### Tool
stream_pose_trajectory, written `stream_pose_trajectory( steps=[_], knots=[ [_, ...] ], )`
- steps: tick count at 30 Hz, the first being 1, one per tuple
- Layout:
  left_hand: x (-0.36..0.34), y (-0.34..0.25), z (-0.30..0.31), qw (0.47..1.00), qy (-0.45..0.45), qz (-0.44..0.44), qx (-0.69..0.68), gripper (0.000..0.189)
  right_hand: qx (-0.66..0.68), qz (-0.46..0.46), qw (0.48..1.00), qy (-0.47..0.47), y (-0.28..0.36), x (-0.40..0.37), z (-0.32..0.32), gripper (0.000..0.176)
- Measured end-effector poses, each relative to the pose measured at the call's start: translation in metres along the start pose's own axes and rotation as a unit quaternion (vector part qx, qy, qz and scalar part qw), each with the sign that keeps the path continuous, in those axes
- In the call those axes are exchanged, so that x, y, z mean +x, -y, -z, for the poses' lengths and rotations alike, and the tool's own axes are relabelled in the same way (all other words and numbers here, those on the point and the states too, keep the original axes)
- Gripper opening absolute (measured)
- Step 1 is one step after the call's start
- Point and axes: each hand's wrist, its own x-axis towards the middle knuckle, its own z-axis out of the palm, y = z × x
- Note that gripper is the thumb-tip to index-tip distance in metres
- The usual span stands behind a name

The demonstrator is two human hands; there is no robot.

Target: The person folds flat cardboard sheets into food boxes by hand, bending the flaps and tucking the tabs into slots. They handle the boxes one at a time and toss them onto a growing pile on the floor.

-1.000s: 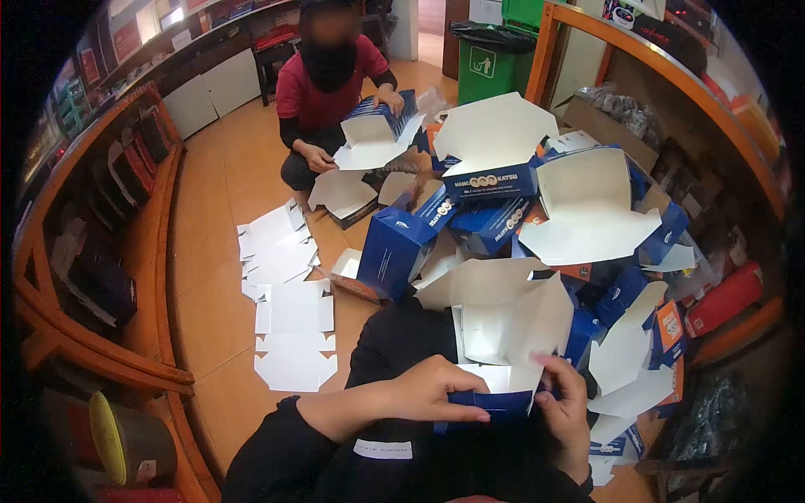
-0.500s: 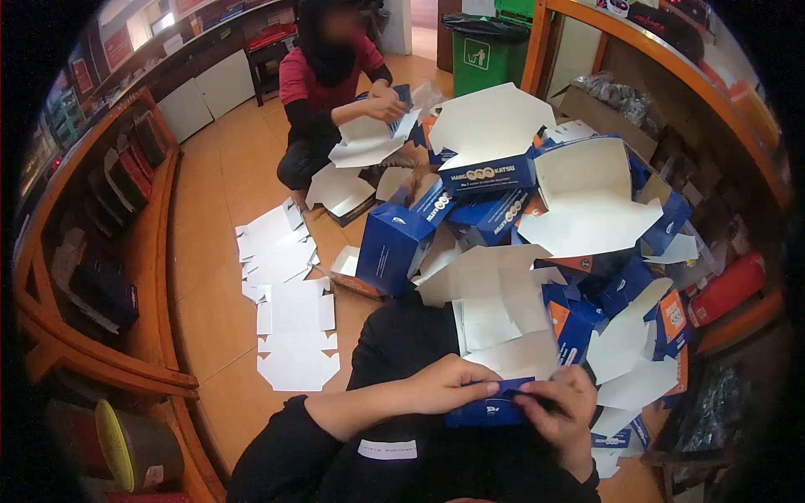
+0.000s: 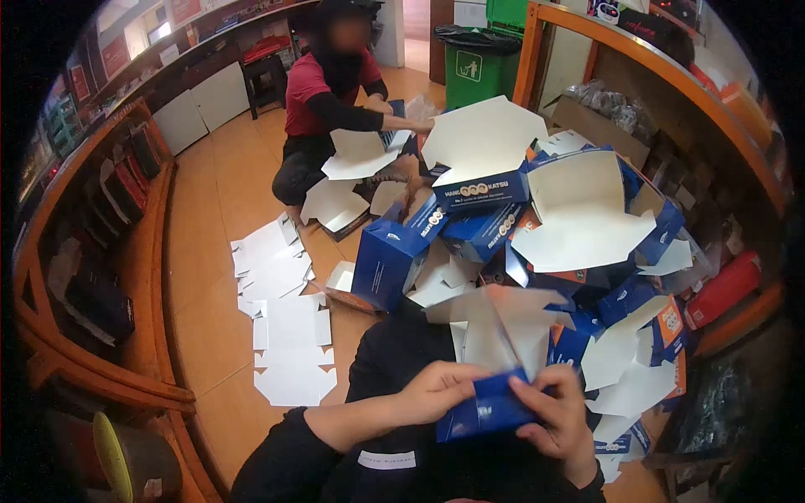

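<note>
A blue cardboard box [image 3: 485, 412] with a white inside rests over my lap, partly folded, its lid side spread away from me and blurred. My left hand [image 3: 438, 391] is closed on the box's left upper edge. With thumb and fingers, my right hand [image 3: 557, 417] grips the right side of the same blue panel. Just beyond lies a heap of made-up boxes, among them an open-lidded box [image 3: 482, 186] with printed lettering and another box [image 3: 394, 260] standing by my knee.
Flat white box blanks [image 3: 293, 348] lie on the tiled floor to the left. A co-worker [image 3: 335, 101] sits ahead, one arm stretched toward the heap. A green bin [image 3: 478, 71] stands behind; wooden shelving [image 3: 163, 251] lines the left side, and a wooden-framed shelf [image 3: 662, 63] the right.
The blue panel in my hands has tilted and risen at its right end, and the lid side has shifted. The co-worker's arm has reached out toward the heap.
</note>
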Motion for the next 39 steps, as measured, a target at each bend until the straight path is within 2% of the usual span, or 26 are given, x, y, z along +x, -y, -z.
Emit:
stream_pose_trajectory(
  steps=[1,2,4,5,7,9,11,15,17,19,20,21,24,28,29,30,32,35,36,39],
  knots=[
    [-0.001,-0.002,-0.001,0.993,-0.052,-0.020,-0.102,0.028,0.019,0.038,0.997,-0.061,-0.006,-0.006,-0.005,0.043],
    [-0.003,-0.002,0.006,0.987,-0.081,-0.027,-0.134,0.033,-0.014,0.092,0.994,-0.054,-0.005,-0.003,-0.005,0.043],
    [-0.001,-0.023,-0.007,0.958,-0.164,-0.102,-0.213,0.040,-0.084,0.198,0.976,-0.039,0.006,0.014,-0.010,0.044],
    [-0.001,-0.029,-0.013,0.948,-0.178,-0.144,-0.223,0.042,-0.110,0.197,0.973,-0.055,0.008,0.019,-0.023,0.050],
    [-0.001,-0.037,-0.018,0.921,-0.206,-0.227,-0.240,0.047,-0.079,0.165,0.977,-0.109,0.000,0.026,-0.046,0.050],
    [-0.013,-0.024,-0.007,0.927,-0.175,-0.241,-0.226,0.050,-0.048,0.156,0.974,-0.155,-0.006,0.035,-0.062,0.052],
    [-0.025,-0.025,0.014,0.940,-0.109,-0.205,-0.250,0.053,-0.041,0.175,0.970,-0.164,-0.002,0.045,-0.071,0.052],
    [-0.030,-0.031,0.030,0.960,-0.160,-0.082,-0.215,0.047,-0.059,0.169,0.977,-0.118,0.004,0.067,-0.079,0.057],
    [-0.032,-0.036,0.037,0.938,-0.184,-0.083,-0.283,0.043,-0.051,0.162,0.980,-0.106,0.006,0.080,-0.081,0.057],
    [-0.034,-0.028,0.052,0.955,-0.253,-0.134,-0.072,0.039,-0.014,0.199,0.978,-0.066,-0.002,0.089,-0.080,0.057],
    [-0.037,-0.021,0.064,0.923,-0.294,-0.175,0.179,0.037,0.005,0.217,0.975,-0.046,-0.005,0.094,-0.080,0.057],
    [-0.042,-0.021,0.075,0.891,-0.311,-0.147,0.297,0.033,-0.001,0.238,0.971,-0.019,-0.008,0.100,-0.080,0.057],
    [-0.032,-0.044,0.074,0.935,-0.270,-0.144,0.177,0.028,-0.048,0.227,0.972,-0.034,-0.009,0.112,-0.092,0.056],
    [-0.022,-0.053,0.076,0.867,-0.246,-0.201,0.384,0.030,-0.145,0.157,0.974,-0.073,-0.012,0.121,-0.117,0.050],
    [-0.024,-0.044,0.083,0.868,-0.245,-0.184,0.391,0.034,-0.146,0.156,0.974,-0.070,-0.016,0.124,-0.121,0.051],
    [-0.026,-0.035,0.090,0.868,-0.243,-0.167,0.399,0.037,-0.133,0.147,0.979,-0.055,-0.016,0.127,-0.121,0.053],
    [-0.038,-0.021,0.105,0.901,-0.171,-0.131,0.376,0.045,-0.106,0.127,0.986,-0.026,-0.011,0.132,-0.119,0.058],
    [-0.039,-0.002,0.095,0.915,-0.334,-0.185,0.131,0.042,-0.014,0.081,0.994,0.076,-0.017,0.138,-0.102,0.068],
    [-0.040,-0.005,0.097,0.920,-0.331,-0.181,0.109,0.041,0.015,0.077,0.994,0.079,-0.020,0.138,-0.099,0.071],
    [-0.039,-0.021,0.101,0.953,-0.210,-0.145,0.164,0.038,0.079,0.068,0.992,0.067,-0.033,0.129,-0.092,0.079]
  ],
)
